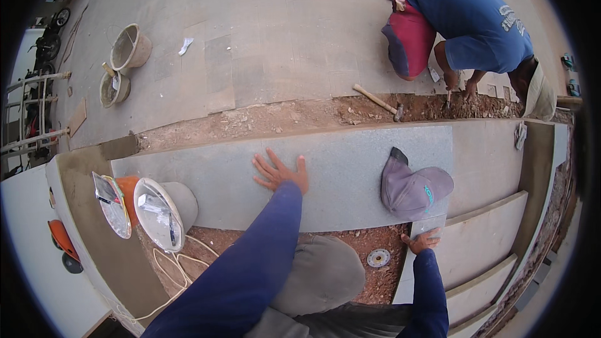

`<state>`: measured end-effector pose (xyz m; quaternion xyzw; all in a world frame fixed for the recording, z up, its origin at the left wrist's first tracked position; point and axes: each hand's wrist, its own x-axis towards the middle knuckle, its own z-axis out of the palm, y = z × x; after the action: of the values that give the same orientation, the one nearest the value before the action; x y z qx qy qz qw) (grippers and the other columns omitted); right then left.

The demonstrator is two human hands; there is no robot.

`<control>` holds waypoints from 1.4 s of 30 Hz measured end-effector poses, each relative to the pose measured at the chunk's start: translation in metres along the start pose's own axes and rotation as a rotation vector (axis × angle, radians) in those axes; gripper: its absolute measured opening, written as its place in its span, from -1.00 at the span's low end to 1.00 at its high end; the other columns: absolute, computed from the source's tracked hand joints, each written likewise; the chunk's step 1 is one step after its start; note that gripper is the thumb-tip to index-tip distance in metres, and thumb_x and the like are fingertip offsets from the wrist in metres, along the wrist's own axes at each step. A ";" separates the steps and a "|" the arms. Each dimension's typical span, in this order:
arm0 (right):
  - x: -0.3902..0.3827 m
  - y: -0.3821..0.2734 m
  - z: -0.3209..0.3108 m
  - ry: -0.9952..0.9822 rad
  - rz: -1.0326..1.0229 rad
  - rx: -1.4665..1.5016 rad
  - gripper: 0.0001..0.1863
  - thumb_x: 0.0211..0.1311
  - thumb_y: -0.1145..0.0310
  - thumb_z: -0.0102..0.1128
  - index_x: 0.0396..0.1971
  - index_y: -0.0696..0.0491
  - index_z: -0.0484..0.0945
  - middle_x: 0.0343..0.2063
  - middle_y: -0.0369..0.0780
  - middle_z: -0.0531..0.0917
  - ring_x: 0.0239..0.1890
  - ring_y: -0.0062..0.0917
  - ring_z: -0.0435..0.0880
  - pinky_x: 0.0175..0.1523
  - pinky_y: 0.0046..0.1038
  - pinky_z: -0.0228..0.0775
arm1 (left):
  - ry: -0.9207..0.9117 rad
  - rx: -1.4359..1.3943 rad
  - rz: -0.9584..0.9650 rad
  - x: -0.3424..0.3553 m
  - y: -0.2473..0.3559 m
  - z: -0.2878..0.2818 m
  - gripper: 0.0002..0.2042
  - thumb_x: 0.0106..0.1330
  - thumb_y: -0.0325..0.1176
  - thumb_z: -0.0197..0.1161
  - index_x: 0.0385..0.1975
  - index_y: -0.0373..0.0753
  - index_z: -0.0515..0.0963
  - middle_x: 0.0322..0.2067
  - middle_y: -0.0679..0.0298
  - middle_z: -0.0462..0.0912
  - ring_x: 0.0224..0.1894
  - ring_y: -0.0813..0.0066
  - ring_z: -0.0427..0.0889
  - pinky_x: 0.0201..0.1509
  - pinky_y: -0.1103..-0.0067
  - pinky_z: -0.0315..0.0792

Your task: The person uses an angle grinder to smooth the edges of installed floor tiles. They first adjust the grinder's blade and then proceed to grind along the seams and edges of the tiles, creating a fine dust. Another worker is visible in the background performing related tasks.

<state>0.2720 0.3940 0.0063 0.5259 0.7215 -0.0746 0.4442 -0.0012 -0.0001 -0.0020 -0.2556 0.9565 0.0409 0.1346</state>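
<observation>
My left hand [281, 173] lies flat, palm down, fingers spread, on the long grey stone slab [325, 175]. It holds nothing, just presses on the top face, near the slab's middle. My right hand [421, 240] sits at the slab's near right corner, fingers curled on the edge of it. Whether it really clamps the edge or only rests there, I can't tell.

The slab runs left to right across the scene, over a bed of reddish dirt and rubble [282, 116] that shows along its far edge and again at its near edge. A grey cap [413, 189] lies on the slab's right end, just beyond my right hand. A small round metal disc [378, 257] lies in the dirt just left of that hand.

On the near left, two buckets [164, 211] lie tipped on their sides by the slab's left end, a white cord [181, 263] looping on the dirt below them.

On the far right, another person in a blue shirt [476, 19] bends over the dirt trench, hands down in the rubble. A wooden-handled hammer [377, 101] lies in the trench to the left of them. On the far left, two more buckets [128, 50] stand on the paving.
</observation>
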 end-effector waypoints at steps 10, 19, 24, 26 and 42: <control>0.009 0.010 0.030 0.108 -0.055 0.181 0.79 -0.35 -0.27 0.69 0.44 0.12 -0.74 0.33 0.59 -0.49 0.43 0.52 -0.50 0.49 0.30 -0.47 | 0.075 -0.037 0.024 0.000 -0.006 0.008 0.03 0.28 0.30 0.14 0.57 -0.20 -0.15 0.55 -0.12 -0.29 0.61 -0.01 -0.42 0.54 -0.15 -0.42; 0.010 0.012 0.030 0.152 -0.096 0.222 0.79 -0.36 -0.23 0.72 0.45 0.07 -0.73 0.33 0.59 -0.49 0.44 0.51 -0.48 0.49 0.32 -0.47 | 0.058 -0.021 0.031 0.001 -0.004 0.009 0.02 0.31 0.32 0.09 0.57 -0.20 -0.19 0.55 -0.11 -0.31 0.61 -0.01 -0.45 0.55 -0.13 -0.46; 0.001 0.005 0.020 0.127 -0.068 0.245 0.77 -0.31 -0.18 0.72 0.44 0.06 -0.75 0.34 0.57 -0.50 0.45 0.50 -0.48 0.49 0.32 -0.48 | 0.009 -0.016 0.012 0.001 -0.002 0.004 0.02 0.32 0.32 0.07 0.57 -0.20 -0.22 0.55 -0.12 -0.36 0.61 0.01 -0.49 0.55 -0.12 -0.48; 0.003 0.009 0.024 0.149 -0.079 0.254 0.76 -0.30 -0.16 0.72 0.44 0.05 -0.76 0.34 0.57 -0.50 0.45 0.50 -0.48 0.49 0.32 -0.47 | 0.006 -0.021 0.011 0.000 -0.003 0.004 0.02 0.33 0.33 0.07 0.57 -0.20 -0.22 0.55 -0.12 -0.37 0.61 0.01 -0.50 0.55 -0.12 -0.48; 0.020 0.015 0.037 0.197 -0.052 0.136 0.77 -0.32 -0.25 0.69 0.45 0.05 -0.74 0.35 0.57 -0.42 0.47 0.45 -0.42 0.51 0.28 -0.41 | -0.022 0.036 -0.002 0.001 0.001 -0.004 -0.01 0.35 0.32 0.04 0.58 -0.16 -0.23 0.55 -0.09 -0.35 0.61 0.01 -0.43 0.56 -0.11 -0.40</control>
<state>0.3042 0.3935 -0.0244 0.5408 0.7683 -0.0827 0.3321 -0.0036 0.0000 0.0016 -0.2537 0.9553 0.0262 0.1496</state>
